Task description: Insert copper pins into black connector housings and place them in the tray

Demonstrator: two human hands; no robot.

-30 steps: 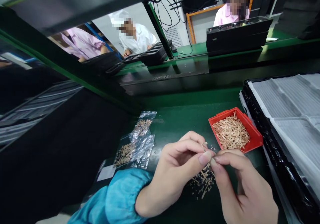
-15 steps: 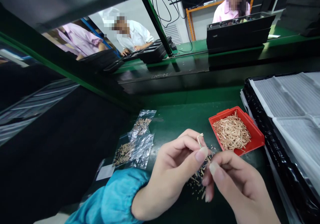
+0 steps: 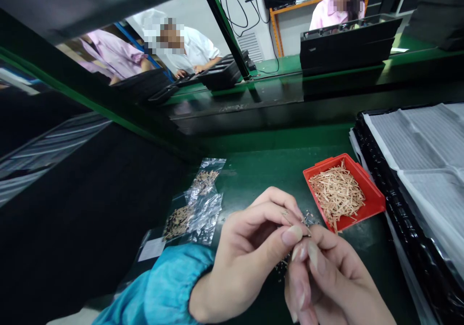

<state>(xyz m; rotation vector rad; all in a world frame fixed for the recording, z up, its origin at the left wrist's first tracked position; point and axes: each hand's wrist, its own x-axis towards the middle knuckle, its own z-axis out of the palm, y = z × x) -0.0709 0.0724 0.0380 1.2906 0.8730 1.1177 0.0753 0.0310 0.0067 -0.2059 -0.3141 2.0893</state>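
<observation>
My left hand, in a blue sleeve, pinches a tiny tan strip piece between thumb and fingers. My right hand meets it from below right, its fingertips closed on the same small piece. Both hands hover over a small pile of loose strip bits on the green table, mostly hidden by the hands. A red tray holding many thin tan strips sits just beyond the hands to the right.
Clear plastic bags with brown parts lie left of the hands. A black crate with white moulded trays fills the right side. A dark cloth covers the left. Other people work behind a green bench with black trays.
My right hand moved left and up, closing back onto the piece held by my left hand. The strip tip that stuck up from my left fingers no longer shows.
</observation>
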